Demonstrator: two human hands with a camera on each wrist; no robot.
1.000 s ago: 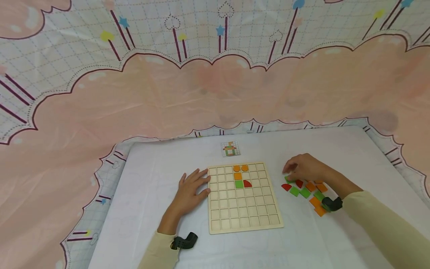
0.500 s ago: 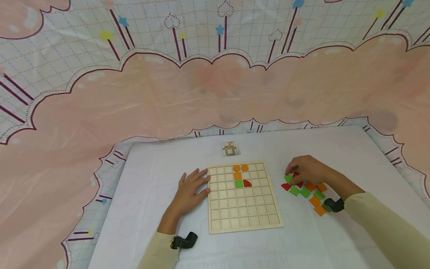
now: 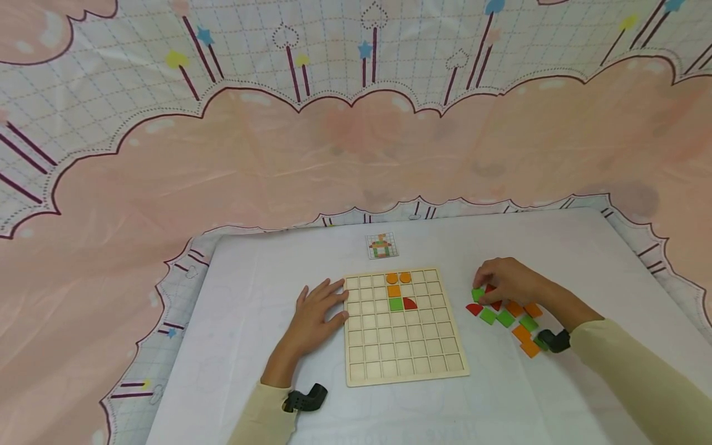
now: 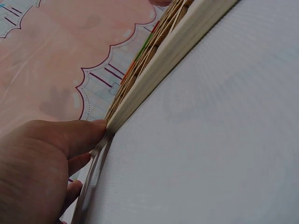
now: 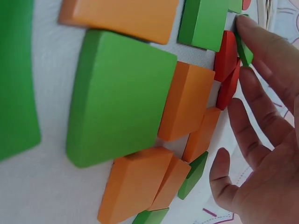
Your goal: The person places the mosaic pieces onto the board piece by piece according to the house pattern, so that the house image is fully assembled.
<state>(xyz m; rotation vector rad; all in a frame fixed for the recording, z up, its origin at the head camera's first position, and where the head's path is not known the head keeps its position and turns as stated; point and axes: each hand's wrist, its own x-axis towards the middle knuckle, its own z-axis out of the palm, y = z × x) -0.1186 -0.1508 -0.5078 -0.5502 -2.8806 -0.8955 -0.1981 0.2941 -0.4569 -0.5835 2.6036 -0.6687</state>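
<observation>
my left hand (image 3: 314,318) rests against the left edge of the wooden board (image 3: 408,334), fingers spread and gripping nothing; thumb and fingertips touch the rim, i judge to keep it from sliding. at the right, my right hand (image 3: 508,281) reaches over the loose tiles (image 3: 505,319), its fingertips pinching a green tile (image 3: 477,295) at the far left of that cluster. in the right wrist view that tile leans on edge between two of my fingers, a hold that probably suits something so thin; i cannot tell whether it is clear of the table (image 3: 267,272). red tiles lie just beside it, the orange and more green ones nearer me, all at my right, likely for easy reach. on the board, two orange rounds (image 3: 392,279) sit in the far row, an orange square (image 3: 394,291) and a green square (image 3: 396,303) run nearer below the left one, and a red quarter-round (image 3: 410,303) sits right of the green. beyond the board lies a printed card (image 3: 381,246), presumably kept there to stay in sight.
</observation>
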